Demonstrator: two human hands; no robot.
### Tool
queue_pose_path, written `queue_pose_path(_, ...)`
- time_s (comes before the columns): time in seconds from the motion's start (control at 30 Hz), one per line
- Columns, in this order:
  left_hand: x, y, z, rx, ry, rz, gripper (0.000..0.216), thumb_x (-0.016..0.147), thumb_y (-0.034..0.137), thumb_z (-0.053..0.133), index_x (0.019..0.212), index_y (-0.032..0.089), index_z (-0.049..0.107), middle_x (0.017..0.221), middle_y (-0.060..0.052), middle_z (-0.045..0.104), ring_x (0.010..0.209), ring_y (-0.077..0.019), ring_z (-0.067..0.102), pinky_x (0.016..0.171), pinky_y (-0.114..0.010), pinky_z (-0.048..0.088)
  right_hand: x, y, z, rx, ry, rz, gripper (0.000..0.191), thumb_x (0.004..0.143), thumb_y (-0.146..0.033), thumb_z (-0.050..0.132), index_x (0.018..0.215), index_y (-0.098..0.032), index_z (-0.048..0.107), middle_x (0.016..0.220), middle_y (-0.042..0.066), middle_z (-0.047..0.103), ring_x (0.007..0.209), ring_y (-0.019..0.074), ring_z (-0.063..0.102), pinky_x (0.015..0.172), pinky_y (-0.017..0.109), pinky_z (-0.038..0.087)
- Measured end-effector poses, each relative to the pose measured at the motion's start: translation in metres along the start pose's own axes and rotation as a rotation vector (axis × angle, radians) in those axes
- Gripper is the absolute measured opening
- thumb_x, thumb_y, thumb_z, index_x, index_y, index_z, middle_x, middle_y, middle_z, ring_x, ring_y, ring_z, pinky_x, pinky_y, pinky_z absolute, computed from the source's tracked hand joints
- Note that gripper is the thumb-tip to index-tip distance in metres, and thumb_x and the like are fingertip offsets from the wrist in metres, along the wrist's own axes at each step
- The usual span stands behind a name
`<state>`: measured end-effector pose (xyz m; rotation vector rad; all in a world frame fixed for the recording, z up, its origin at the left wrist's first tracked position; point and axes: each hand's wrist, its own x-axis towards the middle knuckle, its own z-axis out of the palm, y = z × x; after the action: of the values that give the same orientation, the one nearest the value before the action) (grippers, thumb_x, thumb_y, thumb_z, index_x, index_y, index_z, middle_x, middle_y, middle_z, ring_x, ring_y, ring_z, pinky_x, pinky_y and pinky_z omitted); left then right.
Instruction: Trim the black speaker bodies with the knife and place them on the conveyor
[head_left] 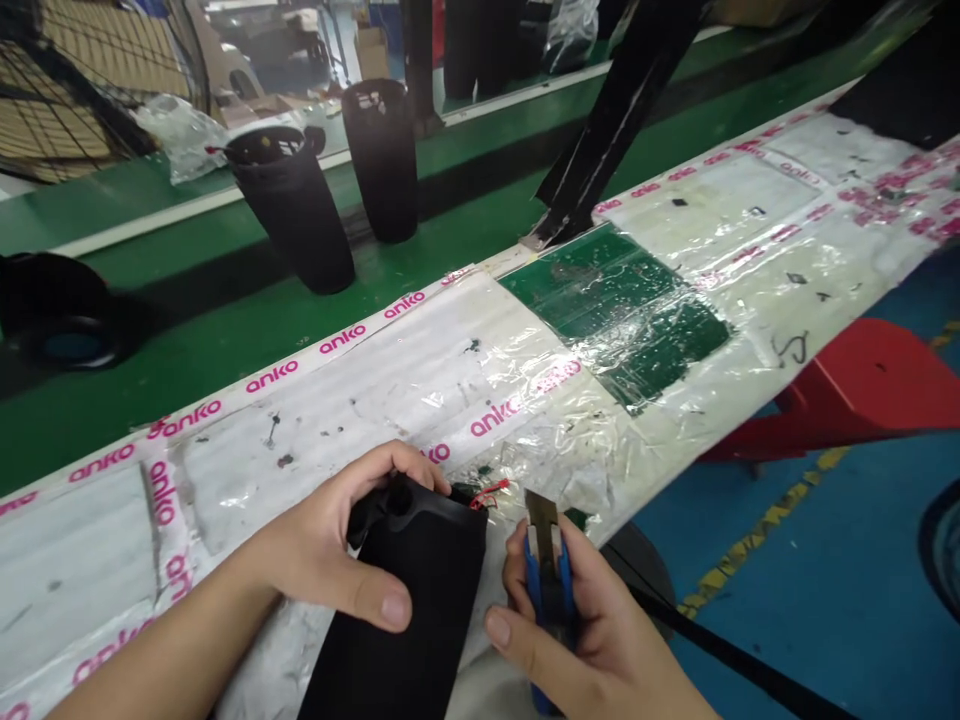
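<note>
My left hand (341, 550) is closed around the upper end of a black plastic housing (409, 610), thumb across its face and fingers behind. Red wires (491, 493) with a small connector stick out past the housing's top right corner. In my right hand (577, 620) is a blue utility knife (551, 580), its broad metal blade pointing up and away from me. The blade stands a little to the right of the housing, apart from it. The housing's lower end runs out of the picture at the bottom.
The taped work table (390, 370) bears a green patch (622, 310). Beyond it, a green conveyor belt (465, 190) carries black tapered housings (296, 210) and a dark round part (67, 310). A black post (615, 120) rises at the table's back edge. A red stool (862, 390) stands at right.
</note>
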<state>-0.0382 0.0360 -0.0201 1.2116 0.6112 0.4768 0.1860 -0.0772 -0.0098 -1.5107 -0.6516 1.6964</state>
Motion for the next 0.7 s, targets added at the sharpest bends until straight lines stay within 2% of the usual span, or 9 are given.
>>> queue_pose_path(0.07,-0.003,0.005,0.009,0.136,0.066,-0.051,0.062,0.069,0.049,0.094,0.114,0.028,0.058,0.119,-0.005,0.065,0.106,-0.0276,0.065,0.088,-0.037,0.056,-0.001,-0.002,0.005,0.068,-0.039,0.017,0.058,0.072,-0.064,0.089,0.111,-0.028,0.065,0.08,-0.005,0.055,0.07,0.0152,0.051,0.07,0.03,0.044)
queue_pose_path(0.13,-0.01,0.013,0.022,0.381,0.173,-0.131,0.066,0.072,0.054,0.091,0.124,0.03,0.057,0.12,-0.006,0.067,0.106,-0.0308,0.068,0.09,-0.044,0.058,-0.001,-0.006,0.009,0.17,-0.09,0.041,0.064,0.066,-0.06,0.093,0.113,-0.029,0.063,0.082,-0.005,0.06,0.071,0.0153,0.055,0.069,0.029,0.045)
queue_pose_path(0.23,-0.02,0.025,0.034,0.679,0.259,-0.194,0.096,0.065,0.061,0.093,0.146,0.036,0.048,0.143,-0.011,0.06,0.124,-0.0426,0.062,0.103,-0.06,0.054,0.002,-0.011,0.005,0.191,-0.069,0.078,0.068,0.054,-0.051,0.1,0.104,-0.029,0.061,0.08,-0.005,0.064,0.073,0.0176,0.06,0.068,0.029,0.047)
queue_pose_path(0.3,-0.022,0.028,0.033,0.685,0.247,-0.208,0.107,0.063,0.061,0.094,0.154,0.04,0.041,0.154,-0.011,0.053,0.134,-0.0452,0.056,0.11,-0.062,0.051,0.005,-0.01,-0.004,0.097,0.013,0.074,0.07,0.05,-0.048,0.102,0.103,-0.028,0.061,0.076,-0.006,0.061,0.07,0.0163,0.056,0.065,0.028,0.047)
queue_pose_path(0.4,-0.016,0.026,0.025,0.619,0.226,-0.189,0.088,0.073,0.055,0.091,0.149,0.041,0.049,0.151,-0.006,0.056,0.136,-0.0389,0.056,0.113,-0.057,0.05,0.009,-0.004,-0.019,0.031,0.064,0.061,0.076,0.051,-0.055,0.102,0.11,-0.026,0.062,0.076,-0.006,0.059,0.069,0.0147,0.051,0.064,0.028,0.044)
queue_pose_path(0.5,-0.007,0.022,0.022,0.587,0.173,-0.129,0.067,0.077,0.051,0.089,0.136,0.038,0.06,0.139,-0.004,0.061,0.129,-0.0329,0.06,0.109,-0.05,0.053,0.009,0.004,-0.028,0.081,0.017,0.09,0.081,0.051,-0.057,0.102,0.113,-0.027,0.06,0.077,-0.006,0.06,0.07,0.0149,0.05,0.065,0.028,0.043)
queue_pose_path(0.57,-0.005,0.02,0.022,0.585,0.147,-0.106,0.062,0.078,0.052,0.088,0.132,0.037,0.062,0.135,-0.004,0.062,0.126,-0.0314,0.061,0.107,-0.047,0.053,0.009,0.007,-0.031,0.103,-0.008,0.096,0.078,0.053,-0.056,0.102,0.112,-0.027,0.06,0.077,-0.007,0.059,0.068,0.0144,0.05,0.064,0.028,0.042)
queue_pose_path(0.63,-0.006,0.021,0.025,0.625,0.149,-0.13,0.07,0.078,0.058,0.086,0.138,0.036,0.059,0.145,-0.007,0.058,0.132,-0.0347,0.058,0.109,-0.05,0.052,0.01,0.01,-0.032,0.112,-0.023,0.072,0.071,0.057,-0.056,0.1,0.109,-0.028,0.061,0.073,-0.008,0.057,0.065,0.0134,0.048,0.063,0.027,0.041)
queue_pose_path(0.7,-0.009,0.022,0.031,0.715,0.196,-0.22,0.087,0.077,0.069,0.081,0.15,0.033,0.05,0.158,-0.014,0.049,0.14,-0.0441,0.052,0.111,-0.061,0.05,0.013,0.012,-0.033,0.127,-0.036,0.044,0.068,0.06,-0.056,0.099,0.111,-0.029,0.062,0.072,-0.007,0.058,0.062,0.0133,0.049,0.062,0.027,0.041)
